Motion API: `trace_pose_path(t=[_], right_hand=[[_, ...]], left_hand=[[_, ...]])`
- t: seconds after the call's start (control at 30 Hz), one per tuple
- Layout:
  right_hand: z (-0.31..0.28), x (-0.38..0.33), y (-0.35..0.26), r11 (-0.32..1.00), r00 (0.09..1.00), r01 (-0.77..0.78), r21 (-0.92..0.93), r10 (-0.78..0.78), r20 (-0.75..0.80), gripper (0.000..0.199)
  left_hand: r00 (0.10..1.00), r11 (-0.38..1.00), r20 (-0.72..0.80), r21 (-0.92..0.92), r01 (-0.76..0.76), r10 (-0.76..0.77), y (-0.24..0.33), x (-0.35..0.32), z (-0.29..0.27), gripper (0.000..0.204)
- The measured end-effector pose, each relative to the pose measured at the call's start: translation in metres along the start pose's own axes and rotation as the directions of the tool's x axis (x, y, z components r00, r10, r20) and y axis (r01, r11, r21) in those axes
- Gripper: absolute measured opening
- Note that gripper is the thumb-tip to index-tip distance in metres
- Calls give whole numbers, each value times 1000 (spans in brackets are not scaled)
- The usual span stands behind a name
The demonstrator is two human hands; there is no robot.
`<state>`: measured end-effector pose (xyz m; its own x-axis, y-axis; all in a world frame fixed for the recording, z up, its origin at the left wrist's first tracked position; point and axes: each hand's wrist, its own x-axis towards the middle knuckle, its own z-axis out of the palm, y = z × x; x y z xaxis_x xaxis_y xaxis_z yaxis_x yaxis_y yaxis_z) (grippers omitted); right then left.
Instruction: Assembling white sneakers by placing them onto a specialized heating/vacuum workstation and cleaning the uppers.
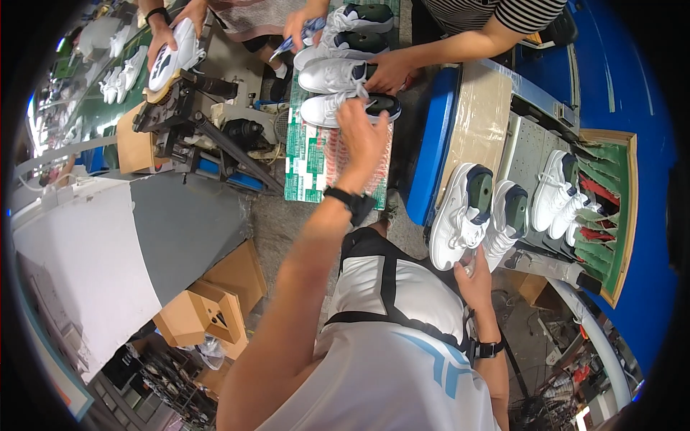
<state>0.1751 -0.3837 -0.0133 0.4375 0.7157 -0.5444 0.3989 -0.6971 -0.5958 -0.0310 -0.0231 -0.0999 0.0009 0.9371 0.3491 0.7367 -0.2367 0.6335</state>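
My left hand (pixel 363 140) reaches forward to the nearest white sneaker (pixel 320 112) on a green-and-white printed box, its fingers closed at the laces and the dark opening. At the right, my right hand (pixel 474 280) is closed around the toe of a white sneaker (pixel 501 233) with a dark green lining. Right beside that shoe stands another white sneaker (pixel 451 226), its laces tied. A co-worker's hand (pixel 390 72) touches a sneaker (pixel 330 75) just beyond the one at my left hand. My fingertips are partly hidden at both shoes.
The printed box (pixel 305 169) carries several sneakers. More white shoes (pixel 553 190) stand on the conveyor at right, by a wooden-framed rack (pixel 625 230) with green and red pieces. At upper left a person holds a shoe (pixel 175 61) over a machine (pixel 183 108). Cardboard cartons (pixel 194 316) lie lower left.
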Motion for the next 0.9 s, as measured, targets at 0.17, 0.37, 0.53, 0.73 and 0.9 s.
trace_pose_path(t=[0.17,0.37,0.53,0.73,0.9], right_hand=[[-1,14,-26,989,995,62,-133,-52,80,74],[10,32,-15,947,961,255,-196,-271,-61,52],[10,44,-18,968,975,210,-138,-217,-41,46],[3,38,-13,967,957,235,-100,-248,-152,46],[-7,35,-26,972,969,214,-95,-224,-108,59]], left_hand=[[984,975,86,171,140,-157,-29,29,21,44],[985,959,72,-227,170,-158,-70,35,15,12],[962,904,93,-331,272,-255,-81,34,12,12],[954,899,144,-323,297,-263,-64,35,31,13],[993,999,122,-38,-5,10,-123,33,10,23]])
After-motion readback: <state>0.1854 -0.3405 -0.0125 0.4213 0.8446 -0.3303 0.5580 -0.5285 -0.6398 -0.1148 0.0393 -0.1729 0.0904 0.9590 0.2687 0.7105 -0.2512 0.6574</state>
